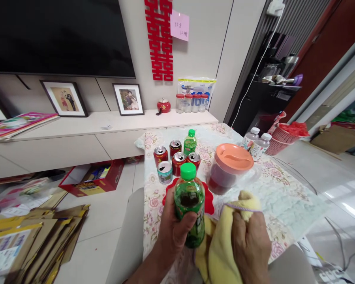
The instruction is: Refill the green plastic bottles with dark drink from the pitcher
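My left hand (177, 227) is wrapped round a green plastic drink bottle (192, 201) with a green cap, held upright above the near part of the table. In my right hand (251, 240) a yellow cloth (223, 252) with a purple edge is bunched up, and part of it hangs down beside the bottle. Behind the bottle lies a red scalloped mat (209, 201), partly hidden. Several opened red cans (160, 156) and one short teal-and-silver can (164, 173) stand just beyond. Another green-capped bottle (190, 142) is farther back.
A clear tub with an orange lid (234, 157) holds dark red contents, right of the cans. Two white-capped bottles (260, 146) stand at the table's right edge, near pink baskets (279, 144). A floral cloth (153, 203) covers the table. Flattened cardboard (47, 240) lies on the left floor.
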Demonstrator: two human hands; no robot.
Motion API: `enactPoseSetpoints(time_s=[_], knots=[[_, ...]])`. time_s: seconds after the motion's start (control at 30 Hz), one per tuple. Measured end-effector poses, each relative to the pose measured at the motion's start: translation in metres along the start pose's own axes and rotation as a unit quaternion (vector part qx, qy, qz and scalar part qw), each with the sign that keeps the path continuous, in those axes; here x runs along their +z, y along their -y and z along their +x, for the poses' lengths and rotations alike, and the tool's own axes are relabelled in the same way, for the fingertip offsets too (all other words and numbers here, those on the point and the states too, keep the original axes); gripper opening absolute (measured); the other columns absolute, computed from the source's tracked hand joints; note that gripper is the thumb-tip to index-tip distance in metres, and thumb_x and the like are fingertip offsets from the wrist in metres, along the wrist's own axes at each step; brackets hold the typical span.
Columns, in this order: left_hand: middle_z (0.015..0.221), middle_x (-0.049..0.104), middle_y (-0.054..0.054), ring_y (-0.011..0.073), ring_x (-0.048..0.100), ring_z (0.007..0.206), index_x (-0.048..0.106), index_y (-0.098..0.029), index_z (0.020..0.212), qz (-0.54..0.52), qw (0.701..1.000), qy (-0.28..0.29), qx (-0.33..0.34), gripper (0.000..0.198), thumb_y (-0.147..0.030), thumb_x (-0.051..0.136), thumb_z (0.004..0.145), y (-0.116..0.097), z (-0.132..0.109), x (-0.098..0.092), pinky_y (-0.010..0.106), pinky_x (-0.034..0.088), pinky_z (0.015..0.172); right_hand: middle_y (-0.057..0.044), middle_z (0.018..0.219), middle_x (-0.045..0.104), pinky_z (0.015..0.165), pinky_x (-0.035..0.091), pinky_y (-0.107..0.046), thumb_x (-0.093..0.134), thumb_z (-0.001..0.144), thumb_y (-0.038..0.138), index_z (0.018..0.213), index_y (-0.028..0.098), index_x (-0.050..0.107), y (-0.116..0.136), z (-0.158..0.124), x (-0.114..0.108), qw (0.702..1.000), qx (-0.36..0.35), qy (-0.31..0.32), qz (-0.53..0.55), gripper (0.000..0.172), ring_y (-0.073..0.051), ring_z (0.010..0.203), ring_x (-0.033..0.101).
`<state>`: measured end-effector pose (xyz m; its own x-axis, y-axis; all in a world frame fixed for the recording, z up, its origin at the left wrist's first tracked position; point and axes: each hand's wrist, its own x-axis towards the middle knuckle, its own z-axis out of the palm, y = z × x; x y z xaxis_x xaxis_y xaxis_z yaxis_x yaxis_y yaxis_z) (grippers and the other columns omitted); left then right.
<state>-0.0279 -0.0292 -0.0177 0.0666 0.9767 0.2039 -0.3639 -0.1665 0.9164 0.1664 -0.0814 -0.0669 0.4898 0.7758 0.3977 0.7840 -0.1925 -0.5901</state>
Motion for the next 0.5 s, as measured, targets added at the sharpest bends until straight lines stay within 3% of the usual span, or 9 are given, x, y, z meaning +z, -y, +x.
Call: enactPoseSetpoints(time_s=[0.07,0.13,0.23,0.33,0.37,0.43,0.47,0.5], knots=[[0.113,0.075,0.007,0.0232,0.069,0.098,0.059,-0.023,0.125,0.009,1.0,-0.016,-0.005,0.055,-0.058,0.08,0.088,0.004,0.003,-0.002,0.031,0.055,0.085,-0.019,0.116,0.071,0.082,0.055,-0.045,0.035,0.107,0.065,0.114,0.018,0.068,-0.019,0.004,0.013,0.998,-0.034,0.04,-0.042,0.059,-0.033,0.103,0.069],[0.119,0.074,0.008,0.026,0.07,0.104,0.057,-0.024,0.127,0.008,1.0,-0.022,-0.009,0.057,-0.057,0.081,0.087,0.007,0.005,-0.004,0.033,0.055,0.088,-0.017,0.112,0.075,0.08,0.056,-0.05,0.038,0.105,0.06,0.114,0.019,0.073,-0.034,0.004,0.023,0.993,-0.055,0.087,-0.057,0.054,-0.035,0.101,0.07],[0.111,0.074,0.005,0.0245,0.071,0.096,0.057,-0.024,0.129,0.012,0.999,-0.029,-0.017,0.062,-0.054,0.085,0.082,0.012,0.007,-0.005,0.034,0.057,0.085,-0.016,0.115,0.078,0.076,0.057,-0.057,0.043,0.102,0.056,0.12,0.022,0.076,-0.043,0.006,0.021,0.986,-0.083,0.118,-0.08,0.051,-0.041,0.101,0.073],[0.112,0.072,0.005,0.0247,0.071,0.097,0.058,-0.024,0.132,0.027,0.999,-0.031,-0.006,0.065,-0.049,0.089,0.08,0.019,0.007,-0.004,0.037,0.059,0.088,-0.019,0.122,0.075,0.086,0.059,-0.062,0.041,0.104,0.058,0.118,0.018,0.075,-0.029,0.016,-0.007,0.988,-0.11,0.08,-0.075,0.055,-0.042,0.111,0.072],[0.116,0.072,0.006,0.0258,0.072,0.101,0.058,-0.025,0.134,0.031,0.999,-0.025,-0.001,0.066,-0.048,0.089,0.08,0.021,0.005,-0.002,0.038,0.06,0.091,-0.017,0.126,0.074,0.091,0.061,-0.055,0.04,0.106,0.059,0.124,0.019,0.073,-0.018,0.02,-0.021,0.988,-0.13,0.058,-0.056,0.055,-0.036,0.114,0.072],[0.127,0.07,0.009,0.0289,0.072,0.109,0.06,-0.026,0.136,0.035,0.999,-0.001,0.004,0.069,-0.046,0.092,0.079,0.025,0.0,0.001,0.041,0.061,0.095,-0.009,0.123,0.075,0.076,0.065,-0.033,0.054,0.108,0.046,0.132,0.024,0.067,0.011,0.03,-0.051,0.98,-0.192,0.047,0.04,0.036,-0.022,0.096,0.076],[0.13,0.069,0.01,0.0308,0.071,0.112,0.062,-0.027,0.136,0.044,0.999,0.008,0.006,0.071,-0.046,0.094,0.076,0.026,-0.004,0.003,0.042,0.061,0.096,-0.007,0.123,0.074,0.068,0.063,-0.025,0.058,0.107,0.042,0.134,0.026,0.066,0.026,0.035,-0.064,0.972,-0.218,0.052,0.076,0.033,-0.017,0.088,0.076],[0.131,0.07,0.011,0.0328,0.071,0.114,0.064,-0.027,0.135,0.058,0.998,0.012,0.006,0.073,-0.046,0.096,0.073,0.027,-0.009,0.006,0.044,0.062,0.096,-0.008,0.122,0.074,0.069,0.063,-0.023,0.061,0.106,0.043,0.137,0.026,0.065,0.04,0.04,-0.076,0.962,-0.246,0.055,0.107,0.036,-0.016,0.087,0.075]])
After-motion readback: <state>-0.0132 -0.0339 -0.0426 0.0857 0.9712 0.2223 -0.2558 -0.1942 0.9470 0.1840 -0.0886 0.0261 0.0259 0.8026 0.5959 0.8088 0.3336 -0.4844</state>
